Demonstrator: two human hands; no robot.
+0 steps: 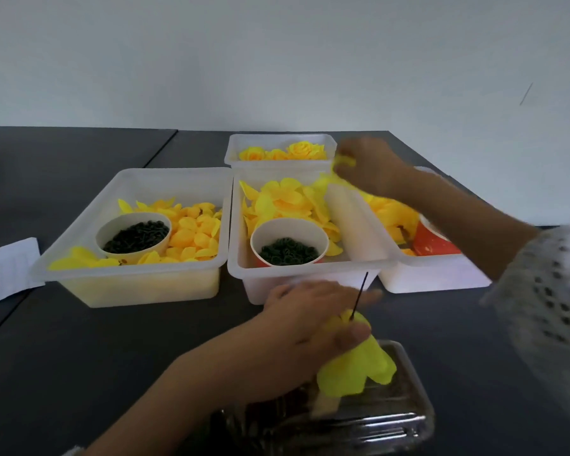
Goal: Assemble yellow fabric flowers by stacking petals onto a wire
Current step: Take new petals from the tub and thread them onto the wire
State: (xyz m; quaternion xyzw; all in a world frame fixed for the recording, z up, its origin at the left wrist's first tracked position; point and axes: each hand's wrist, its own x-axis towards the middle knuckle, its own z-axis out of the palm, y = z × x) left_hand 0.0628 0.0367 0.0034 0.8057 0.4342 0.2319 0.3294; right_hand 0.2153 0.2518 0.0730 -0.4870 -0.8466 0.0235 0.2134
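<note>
4 white bins on table, 2 cups of dark rings. L hand pinched the half-built flower on its wire; R hand gripped 1 yellow petal over the far-right bin

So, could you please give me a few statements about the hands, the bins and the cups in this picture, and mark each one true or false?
1. The left hand holds yellow petals stacked on a thin dark wire. True.
2. The right hand rests flat on the table. False: it is raised over the bins, pinching a yellow petal.
3. The far bin holds finished yellow flowers. True.
4. The cup in the middle bin is filled with yellow petals. False: it holds small dark rings.
5. The left bin holds loose yellow petals around a cup of dark pieces. True.
</note>
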